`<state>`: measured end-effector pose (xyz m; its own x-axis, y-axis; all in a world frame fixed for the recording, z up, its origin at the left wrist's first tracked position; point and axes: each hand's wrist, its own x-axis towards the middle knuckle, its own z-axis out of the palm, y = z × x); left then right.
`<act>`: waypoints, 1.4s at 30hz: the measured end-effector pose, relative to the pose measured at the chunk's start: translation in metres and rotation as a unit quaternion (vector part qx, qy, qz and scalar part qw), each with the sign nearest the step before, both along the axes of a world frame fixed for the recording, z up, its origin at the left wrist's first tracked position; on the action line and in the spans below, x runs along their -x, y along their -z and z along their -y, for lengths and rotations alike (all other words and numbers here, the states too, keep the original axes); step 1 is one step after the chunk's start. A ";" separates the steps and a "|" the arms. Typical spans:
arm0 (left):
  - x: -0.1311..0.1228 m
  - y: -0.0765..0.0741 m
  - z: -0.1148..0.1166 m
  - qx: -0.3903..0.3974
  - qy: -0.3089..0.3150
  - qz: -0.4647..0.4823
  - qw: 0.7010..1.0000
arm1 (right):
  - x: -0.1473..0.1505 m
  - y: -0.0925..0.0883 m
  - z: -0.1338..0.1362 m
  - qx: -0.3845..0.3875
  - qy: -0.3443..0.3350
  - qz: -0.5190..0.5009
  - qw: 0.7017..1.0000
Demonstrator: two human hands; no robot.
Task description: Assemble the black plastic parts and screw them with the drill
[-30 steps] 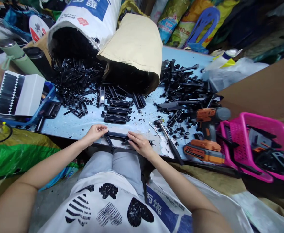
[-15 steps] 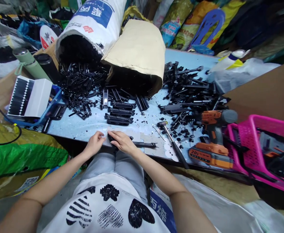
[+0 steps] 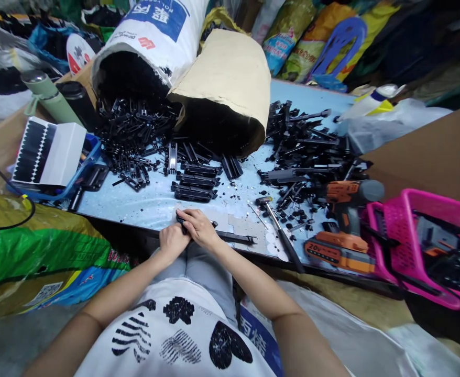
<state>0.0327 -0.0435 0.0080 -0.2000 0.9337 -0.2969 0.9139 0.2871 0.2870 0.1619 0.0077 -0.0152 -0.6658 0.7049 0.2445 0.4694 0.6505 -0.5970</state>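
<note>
**Right hand (image 3: 200,228) and left hand (image 3: 173,241) meeting over a black, bar-shaped part (image 3: 180,220) at the near edge**

You are keeping both hands close together at the near edge of the light-blue tabletop (image 3: 147,204), left of its middle. Your right hand is lying over the black part from above, its fingers bending around the left end and covering most of it. Your left hand is curling up against the same end, touching the right hand; the overlap is hiding its fingertips, so I cannot tell whether they are gripping the part or only touching it.

Just right of your right hand, a long, thin black bar (image 3: 236,238) is lying on a flat grey sheet (image 3: 249,225). Farther right, a hammer with a black handle and a metal head (image 3: 280,234) is resting aslant, and beyond it an orange-and-black cordless drill (image 3: 343,243) is standing upright on its battery beside a bright pink plastic basket (image 3: 395,230).

On the far side of your hands, three black slotted assemblies (image 3: 194,182) are lying in a stacked row. Loose heaps of small black pieces (image 3: 131,131) are spreading at far left, and longer black pieces (image 3: 304,141) are piling up at far right.
</note>
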 end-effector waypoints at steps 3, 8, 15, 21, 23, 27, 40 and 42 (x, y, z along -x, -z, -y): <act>-0.006 -0.001 0.000 -0.003 0.008 0.001 1.000 | 0.007 0.003 0.002 -0.010 0.026 0.036 0.999; 0.003 0.005 0.007 -0.041 0.040 0.000 0.998 | 0.000 -0.004 0.009 -0.049 0.034 0.055 0.997; 0.028 0.017 -0.029 -0.269 0.469 -0.007 0.841 | -0.106 0.003 0.027 -0.191 0.178 0.169 0.950; 0.007 0.011 -0.060 -0.202 0.476 -0.014 0.856 | -0.129 0.001 0.017 -0.222 0.110 0.197 0.949; 0.009 0.004 -0.057 -0.214 0.452 0.017 0.866 | -0.125 -0.019 0.014 -0.215 0.052 0.161 0.962; 0.015 -0.027 -0.025 -0.303 0.454 0.198 0.814 | -0.114 -0.072 0.022 -0.134 -0.084 0.014 0.987; -0.023 -0.013 0.005 -0.555 0.337 0.244 0.720 | 0.000 0.006 0.003 0.009 0.229 -0.408 0.884; -0.011 0.005 -0.017 -0.551 0.352 0.100 0.750 | -0.008 0.014 -0.047 0.020 0.288 -0.324 0.901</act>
